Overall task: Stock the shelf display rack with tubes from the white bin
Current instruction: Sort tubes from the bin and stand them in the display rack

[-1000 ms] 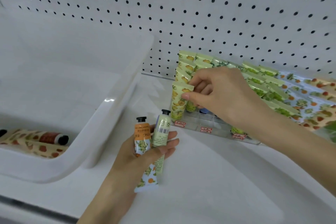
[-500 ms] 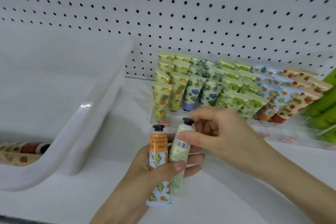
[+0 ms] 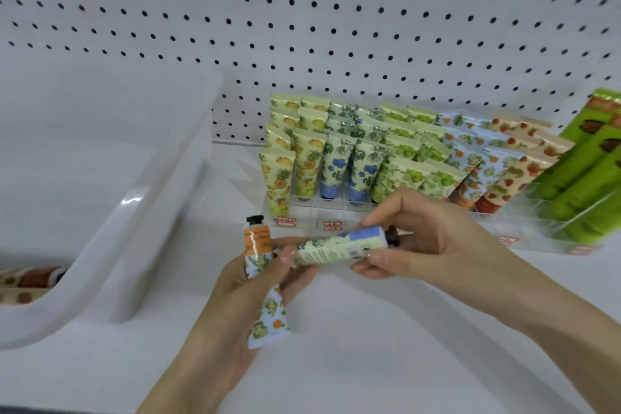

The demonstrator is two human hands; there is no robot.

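The rack (image 3: 316,212) at one o'clock looked nearly full. At centre, the right hand (image 3: 440,245) pinched a blue-flowered tube (image 3: 336,249) and the left hand (image 3: 235,299) gripped an orange-labelled tube (image 3: 258,242). More tubes (image 3: 32,281) lay unstocked in the white bin (image 3: 141,198) at nine o'clock.

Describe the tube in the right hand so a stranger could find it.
Start at the white pegboard, then drop to the clear display rack of tubes. Just in front, the right hand pinches a pale green tube. It lies sideways, unlike the upright orange-banded tube in the left hand.
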